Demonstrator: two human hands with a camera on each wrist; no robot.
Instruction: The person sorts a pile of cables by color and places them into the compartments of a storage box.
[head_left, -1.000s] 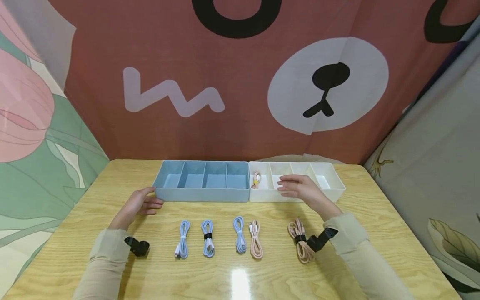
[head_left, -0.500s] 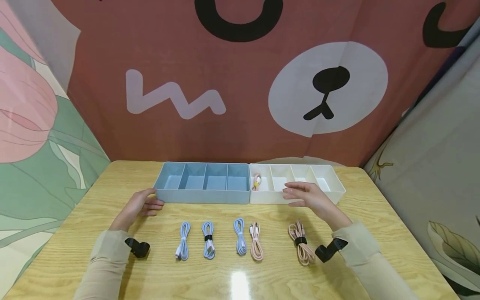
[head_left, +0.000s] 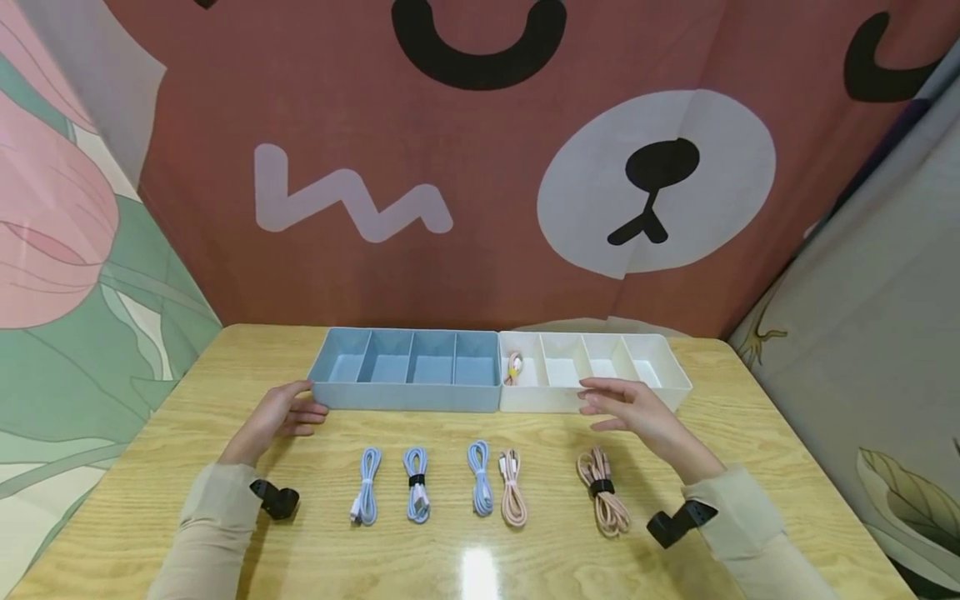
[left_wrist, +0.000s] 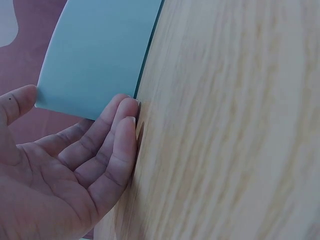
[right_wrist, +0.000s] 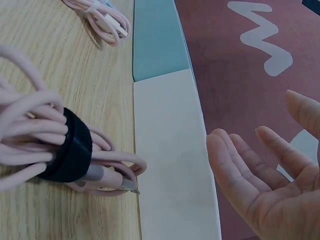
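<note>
My left hand point(head_left: 281, 412) rests at the left front corner of the blue divided box point(head_left: 405, 397), its fingertips right at the box's end in the left wrist view. Loosely bent, those fingers hold nothing. In front of the white divided box point(head_left: 540, 401) hovers my right hand point(head_left: 633, 410), fingers spread and holding nothing. A small pink cable with a yellow tie point(head_left: 513, 368) lies in the white box's leftmost compartment. Nearest below my right hand is a thick pink cable bundle point(head_left: 603, 492) with a black strap, large in the right wrist view.
In front of the boxes lie a blue cable with a white plug point(head_left: 365, 487), a black-strapped blue cable point(head_left: 416, 485), another blue cable point(head_left: 480, 478) and a slim pink cable point(head_left: 512, 490). A printed cloth point(head_left: 360, 275) hangs behind the wooden table point(head_left: 300, 550).
My right hand has drawn back from over the white box, toward me and to the right. The left hand stays at the blue box's corner. The head view has tilted slightly upward.
</note>
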